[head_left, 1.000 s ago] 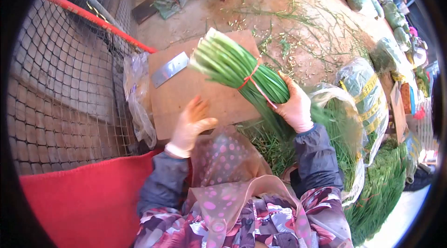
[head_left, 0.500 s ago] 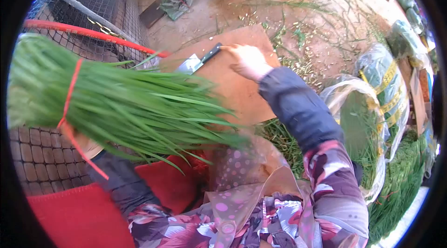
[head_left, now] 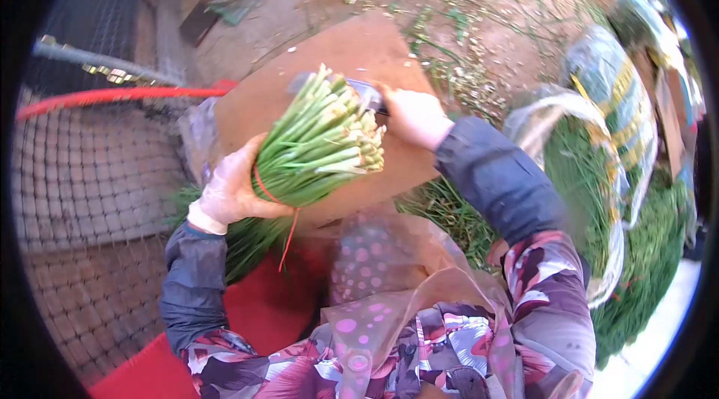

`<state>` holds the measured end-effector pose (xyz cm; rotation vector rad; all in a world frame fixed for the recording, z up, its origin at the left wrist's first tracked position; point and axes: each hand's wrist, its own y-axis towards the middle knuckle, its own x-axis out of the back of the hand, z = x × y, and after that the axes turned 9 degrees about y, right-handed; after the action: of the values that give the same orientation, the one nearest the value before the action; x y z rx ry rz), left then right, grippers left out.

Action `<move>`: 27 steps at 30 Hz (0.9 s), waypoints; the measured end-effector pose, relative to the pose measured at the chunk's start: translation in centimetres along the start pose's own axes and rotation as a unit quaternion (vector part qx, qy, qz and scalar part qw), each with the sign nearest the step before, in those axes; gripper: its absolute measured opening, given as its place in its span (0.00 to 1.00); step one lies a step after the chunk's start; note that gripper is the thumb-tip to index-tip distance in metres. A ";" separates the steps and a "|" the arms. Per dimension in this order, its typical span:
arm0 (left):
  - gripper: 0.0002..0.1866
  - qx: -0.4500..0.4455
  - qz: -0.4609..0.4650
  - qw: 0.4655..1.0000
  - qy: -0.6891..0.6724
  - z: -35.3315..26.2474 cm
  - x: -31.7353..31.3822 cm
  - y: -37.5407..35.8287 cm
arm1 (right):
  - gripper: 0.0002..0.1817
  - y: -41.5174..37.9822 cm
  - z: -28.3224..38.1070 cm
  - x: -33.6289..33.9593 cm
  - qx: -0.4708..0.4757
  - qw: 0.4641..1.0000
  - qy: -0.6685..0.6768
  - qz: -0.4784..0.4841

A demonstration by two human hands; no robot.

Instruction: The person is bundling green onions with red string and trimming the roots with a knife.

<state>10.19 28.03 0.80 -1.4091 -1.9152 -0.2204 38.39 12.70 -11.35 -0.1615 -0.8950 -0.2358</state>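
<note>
My left hand [head_left: 231, 186] is wrapped round a thick bundle of garlic chives [head_left: 311, 144], just behind the red tie [head_left: 264, 188] that binds it. The pale cut ends point up and right over the brown board [head_left: 273, 81], while the green leaves trail down behind my wrist. My right hand [head_left: 418, 120] grips a knife [head_left: 365, 92] by its dark handle, right beside the cut ends. Part of the blade is hidden behind the bundle.
Black netting [head_left: 82, 197] and a red bar [head_left: 112, 98] lie to the left. Scraps litter the floor [head_left: 322, 10] beyond the board. At right stand plastic bags [head_left: 599, 84] and piles of greens [head_left: 644, 264]. A red cloth [head_left: 262, 302] lies by my lap.
The chives swung round from the far left, leaves first, to bring their cut ends over the board. My right hand has taken up the knife that lay on the board.
</note>
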 end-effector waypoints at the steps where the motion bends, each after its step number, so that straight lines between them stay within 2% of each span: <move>1: 0.54 -0.006 0.026 0.999 0.035 0.3 -1.0 1.3 | 0.29 -3.1 -1.8 1.2 -0.043 0.998 0.040 -0.024; 2: 0.53 -0.011 0.050 0.996 0.073 0.7 -1.9 2.7 | 0.30 -6.2 -3.3 2.2 -0.083 0.992 0.081 -0.050; 4: 0.52 0.010 0.122 0.983 0.135 0.7 -3.4 5.4 | 0.30 -11.5 -6.1 2.7 -0.087 0.976 0.161 -0.118; 5: 0.54 0.057 0.151 0.981 0.109 1.2 -4.6 6.6 | 0.29 -13.0 -3.4 5.5 -0.277 0.900 0.336 -0.029; 6: 0.54 0.055 0.157 0.979 0.116 1.8 -4.7 7.1 | 0.29 -14.9 -3.3 4.9 -0.273 0.865 0.416 -0.063; 8: 0.58 0.019 0.057 0.966 0.253 1.7 -3.5 7.9 | 0.30 -17.5 -2.3 4.8 -0.294 0.805 0.510 -0.068; 9: 0.65 0.057 -0.019 0.964 0.257 3.8 -3.1 7.8 | 0.30 -18.3 -1.7 4.6 -0.304 0.794 0.522 -0.070; 10: 0.65 0.058 -0.018 0.962 0.267 1.8 -3.2 7.4 | 0.30 -18.8 -1.2 4.3 -0.312 0.783 0.534 -0.072; 11: 0.68 -0.002 -0.106 0.970 0.217 -1.7 -4.0 6.8 | 0.30 -19.2 -1.1 3.9 -0.283 0.767 0.572 -0.070; 12: 0.71 -0.063 -0.192 0.966 0.162 -4.3 -5.4 6.7 | 0.29 -19.2 -0.1 3.9 -0.276 0.769 0.571 -0.082; 13: 0.75 -0.120 -0.170 0.952 0.223 -5.4 -7.4 7.1 | 0.28 -19.0 0.4 3.7 -0.274 0.780 0.558 -0.079; 14: 0.74 -0.087 -0.153 0.953 0.248 -4.6 -9.8 8.6 | 0.28 -18.7 1.0 3.6 -0.273 0.791 0.542 -0.076; 16: 0.73 0.044 -0.130 0.913 0.385 -6.2 -11.9 11.5 | 0.23 -18.3 2.3 4.5 -0.243 0.848 0.464 -0.077; 17: 0.73 0.043 -0.127 0.913 0.384 -6.7 -12.5 12.5 | 0.23 -18.2 2.4 4.3 -0.203 0.896 0.384 -0.094; 18: 0.71 0.090 -0.081 0.898 0.422 -7.1 -13.0 13.3 | 0.23 -18.1 2.6 4.2 -0.163 0.934 0.299 -0.108; 19: 0.68 0.138 -0.034 0.878 0.458 -7.2 -13.3 13.9 | 0.23 -18.1 3.0 4.4 -0.167 0.934 0.298 -0.102; 20: 0.68 0.143 -0.031 0.878 0.455 -6.7 -13.1 14.3 | 0.23 -18.2 3.6 5.0 -0.122 0.950 0.264 -0.111; 21: 0.64 0.158 0.006 0.891 0.426 -6.0 -12.2 15.0 | 0.23 -17.8 4.0 5.4 -0.073 0.962 0.230 -0.127; 22: 0.59 0.171 0.043 0.900 0.398 -5.6 -11.5 15.7 | 0.23 -17.4 4.1 5.4 -0.072 0.962 0.231 -0.129; 23: 0.52 0.161 0.041 0.890 0.424 -5.3 -11.5 16.1 | 0.25 -17.3 4.2 5.4 -0.084 0.964 0.232 -0.096; 24: 0.52 0.161 0.042 0.891 0.423 -4.8 -11.5 16.3 | 0.26 -17.2 4.3 5.4 -0.095 0.966 0.232 -0.063; 27: 0.47 0.174 0.038 0.893 0.414 -5.0 -11.6 16.3 | 0.24 -16.6 3.2 3.6 -0.073 0.970 0.218 -0.080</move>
<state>28.32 22.92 -7.60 -0.9203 -1.1152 -0.3509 33.68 -2.96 -5.81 -0.1662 -0.4527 -0.4692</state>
